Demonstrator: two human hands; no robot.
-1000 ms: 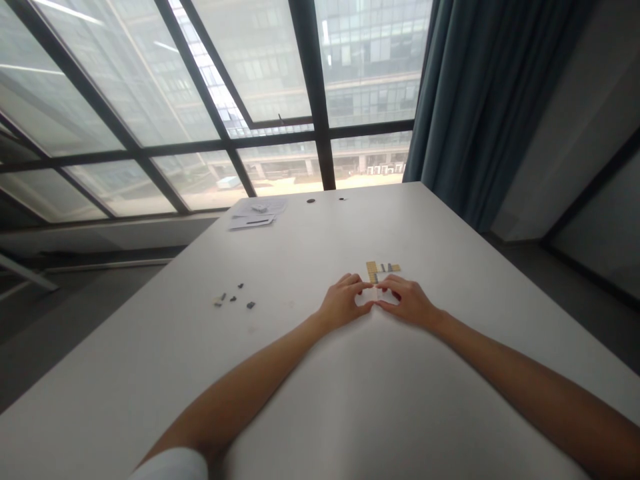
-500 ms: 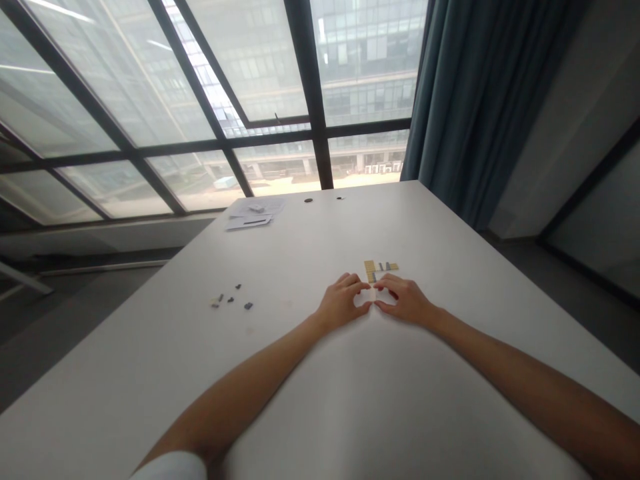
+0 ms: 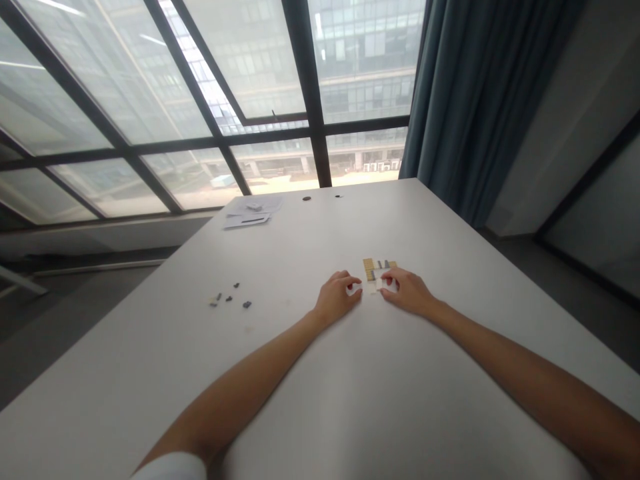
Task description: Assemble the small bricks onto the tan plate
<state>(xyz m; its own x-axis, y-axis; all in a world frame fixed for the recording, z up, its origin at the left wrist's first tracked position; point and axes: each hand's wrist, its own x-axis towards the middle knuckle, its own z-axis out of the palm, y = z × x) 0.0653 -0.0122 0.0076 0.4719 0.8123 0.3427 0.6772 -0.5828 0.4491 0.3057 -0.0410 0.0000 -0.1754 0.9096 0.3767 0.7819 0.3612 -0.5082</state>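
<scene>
My left hand [image 3: 340,296] rests on the white table with thumb and forefinger apart, curved toward the small pieces and holding nothing. Across from it, my right hand [image 3: 409,291] has its thumb and forefinger at the edges of a small flat white piece [image 3: 379,285]. Just beyond the fingertips lies a cluster of small flat pieces: a yellow piece [image 3: 368,264], a grey piece [image 3: 386,264] and some white ones between them. A tiny pale piece [image 3: 372,289] lies between the two hands. The pieces are too small to make out their exact kind.
Several small dark pieces [image 3: 247,305] are scattered on the table [image 3: 300,400] at the left. Papers [image 3: 247,220] lie at the far left corner. A dark round disc [image 3: 307,199] sits near the far edge, before the windows. A blue curtain [image 3: 455,120] hangs at the right.
My hands have moved apart: the left drew back to the left, its fingertips now off the pieces. My right hand shifted slightly, with the white piece now showing at its fingertips.
</scene>
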